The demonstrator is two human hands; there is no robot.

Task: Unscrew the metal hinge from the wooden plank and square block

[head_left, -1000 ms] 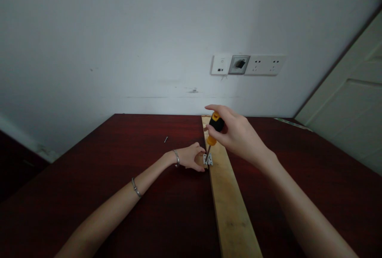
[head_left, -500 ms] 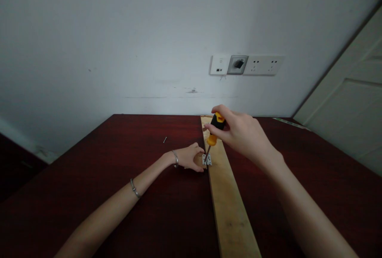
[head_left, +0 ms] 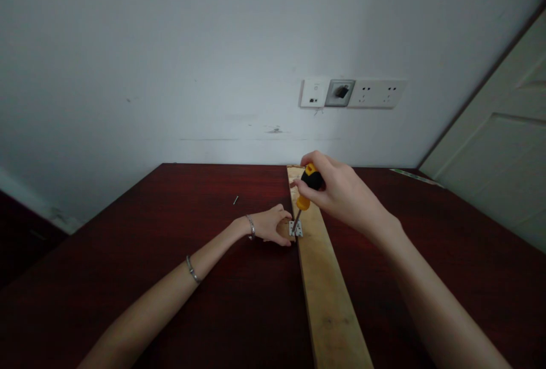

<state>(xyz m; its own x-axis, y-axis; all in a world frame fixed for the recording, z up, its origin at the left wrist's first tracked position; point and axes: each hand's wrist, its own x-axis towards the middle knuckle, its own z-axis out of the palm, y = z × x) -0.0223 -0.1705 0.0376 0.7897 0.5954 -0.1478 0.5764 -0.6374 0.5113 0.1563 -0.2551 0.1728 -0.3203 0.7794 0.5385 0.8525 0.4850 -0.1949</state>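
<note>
Pinching yellow-black screwdriver [head_left: 311,179] with right hand [head_left: 344,190], raised above hinge [head_left: 299,229]. Gripping small wood block [head_left: 283,231] with curved left hand [head_left: 270,227], low on red-brown table [head_left: 200,204].

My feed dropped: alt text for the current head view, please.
The right hand holds a screwdriver, its tip at a hinge, while the left hand holds a small wood block beside a long board. What looks like a screw lies on the dark red table.
</note>
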